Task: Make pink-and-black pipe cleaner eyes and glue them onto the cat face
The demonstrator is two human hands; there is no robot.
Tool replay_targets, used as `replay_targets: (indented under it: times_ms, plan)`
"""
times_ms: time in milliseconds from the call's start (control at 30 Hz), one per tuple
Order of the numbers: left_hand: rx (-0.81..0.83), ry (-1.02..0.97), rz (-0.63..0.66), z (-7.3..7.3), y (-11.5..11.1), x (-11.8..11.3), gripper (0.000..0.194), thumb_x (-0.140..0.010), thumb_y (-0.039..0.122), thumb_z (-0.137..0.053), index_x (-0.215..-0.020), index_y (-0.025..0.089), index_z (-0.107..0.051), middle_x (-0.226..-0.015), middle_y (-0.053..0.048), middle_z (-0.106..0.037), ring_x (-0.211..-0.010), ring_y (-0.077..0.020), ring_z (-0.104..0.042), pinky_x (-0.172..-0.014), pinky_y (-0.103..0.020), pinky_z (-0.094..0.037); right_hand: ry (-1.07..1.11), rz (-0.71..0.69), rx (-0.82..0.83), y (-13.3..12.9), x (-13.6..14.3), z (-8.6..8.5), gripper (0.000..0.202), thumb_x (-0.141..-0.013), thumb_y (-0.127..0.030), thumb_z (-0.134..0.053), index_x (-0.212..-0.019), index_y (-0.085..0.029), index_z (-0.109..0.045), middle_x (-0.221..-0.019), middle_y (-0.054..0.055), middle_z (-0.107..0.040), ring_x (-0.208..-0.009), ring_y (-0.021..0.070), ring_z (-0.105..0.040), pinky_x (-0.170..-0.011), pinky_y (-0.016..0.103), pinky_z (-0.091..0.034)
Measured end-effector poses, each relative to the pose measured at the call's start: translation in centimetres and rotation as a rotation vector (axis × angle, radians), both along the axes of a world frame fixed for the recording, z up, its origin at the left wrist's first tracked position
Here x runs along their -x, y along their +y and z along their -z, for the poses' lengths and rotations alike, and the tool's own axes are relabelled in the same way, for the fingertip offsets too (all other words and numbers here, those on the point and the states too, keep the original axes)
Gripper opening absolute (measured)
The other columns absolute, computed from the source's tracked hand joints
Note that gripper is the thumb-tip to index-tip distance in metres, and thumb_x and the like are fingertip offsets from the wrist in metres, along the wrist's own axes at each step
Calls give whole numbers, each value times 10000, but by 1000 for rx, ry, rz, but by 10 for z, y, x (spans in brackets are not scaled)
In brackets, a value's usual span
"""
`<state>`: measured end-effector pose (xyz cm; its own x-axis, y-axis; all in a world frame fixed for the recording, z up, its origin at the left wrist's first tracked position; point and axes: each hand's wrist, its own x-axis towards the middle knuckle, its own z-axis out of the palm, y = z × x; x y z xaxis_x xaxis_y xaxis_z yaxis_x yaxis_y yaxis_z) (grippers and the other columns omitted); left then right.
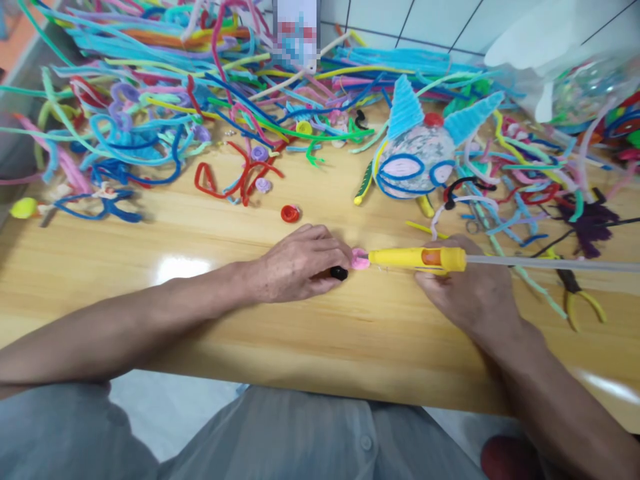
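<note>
So the desk's (pixel 240 340) front edge runs across the bottom of the frame, and both forearms come in over it. There's a good strip of plain wood between them, plus more elbow room at centre left. Things get tight further up: a pile of pipe cleaners (pixel 150 133) fills the upper left and spreads along the back to the tiled wall (pixel 380 23), while yellow-handled pliers (pixel 573 293) sit at the right by the right forearm.

Left hand (pixel 300 263), mid-frame, has thumb and fingers pinching a small black piece (pixel 339 273). A pink piece (pixel 360 260) is right at its fingertips; hard to say whether the two are joined. Right hand (pixel 470 293) is wrapped around a yellow glue gun (pixel 400 257), nozzle at the pink piece, clear rod (pixel 550 263) sticking out toward the right edge.

Container-wise, a clear plastic bag (pixel 595 90) sits upper right with multicoloured bits showing through. A speckled ball with blue ears (pixel 415 147) stands just above the gun.
</note>
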<state>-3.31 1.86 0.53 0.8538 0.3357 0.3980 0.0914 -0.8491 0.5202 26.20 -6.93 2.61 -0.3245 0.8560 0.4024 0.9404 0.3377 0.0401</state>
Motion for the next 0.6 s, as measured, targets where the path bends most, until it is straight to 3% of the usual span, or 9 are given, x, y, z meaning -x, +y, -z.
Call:
replay_targets:
  times_ms: [367, 500, 600]
  plan:
    - [84, 63, -16, 0, 1, -3, 135, -988, 249, -617, -1098, 238, -695, -1102, -44, -814, -975, -203, -682, -904, -364, -489, 49, 110, 143, 1, 0, -14, 180, -792, -199, -573, -914, -195, -705, -801, 90, -739, -682, 239, -694, -588, 294, -500]
    - [92, 81, -17, 2, 1, -2, 141, -982, 249, -620, -1104, 243, -691, -1107, -51, -808, -998, -207, -687, -931, -372, -485, 73, 231, 164, 2, -3, -23, 57, -744, -253, -600, -759, -217, -641, -672, 54, -693, -591, 225, -656, -526, 288, -457]
    - [94, 71, -19, 4, 1, -2, 141, -978, 259, -630, -1104, 238, -688, -1107, -60, -800, -995, -211, -683, -933, -372, -487, 239, 245, 163, 0, -8, -28, 110, -746, -296, -632, -664, -240, -584, -579, 15, -641, -573, 231, -653, -541, 319, -483]
